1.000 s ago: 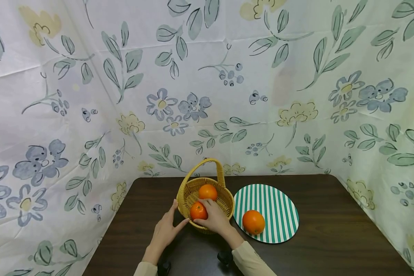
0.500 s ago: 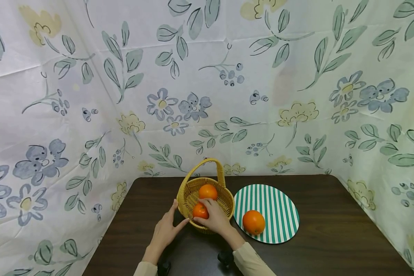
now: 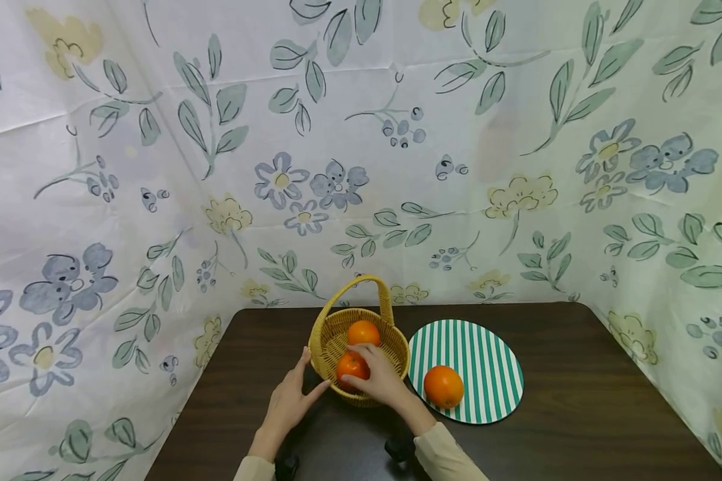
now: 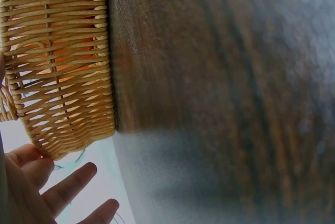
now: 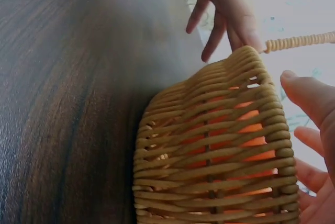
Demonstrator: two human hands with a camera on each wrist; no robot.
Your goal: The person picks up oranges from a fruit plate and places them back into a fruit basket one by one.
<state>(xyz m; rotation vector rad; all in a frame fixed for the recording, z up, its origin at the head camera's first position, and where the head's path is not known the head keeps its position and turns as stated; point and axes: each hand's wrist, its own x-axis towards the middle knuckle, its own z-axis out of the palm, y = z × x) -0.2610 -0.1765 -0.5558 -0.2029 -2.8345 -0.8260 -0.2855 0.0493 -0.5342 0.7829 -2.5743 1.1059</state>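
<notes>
A yellow wicker basket (image 3: 400, 347) with a tall handle stands on the dark table and holds two round orange fruits. The rear orange (image 3: 363, 332) lies near the handle's base; the front orange (image 3: 350, 364), slightly redder, lies near the front rim. Over the front orange my right hand (image 3: 382, 377) spreads thumb and fingers, partly covering it. The right wrist view shows the thumb (image 5: 301, 88) above the rim, with the fruit low behind the weave. On the basket's left side, my left hand (image 3: 289, 397) touches the rim with extended fingers and thumb.
A round board with green and white stripes (image 3: 487, 364) lies right of the basket, carrying another orange (image 3: 443, 387). The brown table (image 3: 583, 401) ends at a floral cloth backdrop (image 3: 397, 180) behind and at the sides.
My right hand has shifted slightly right, and its thumb now stands across the front orange. That orange has moved a little right in the basket. My left hand stays put.
</notes>
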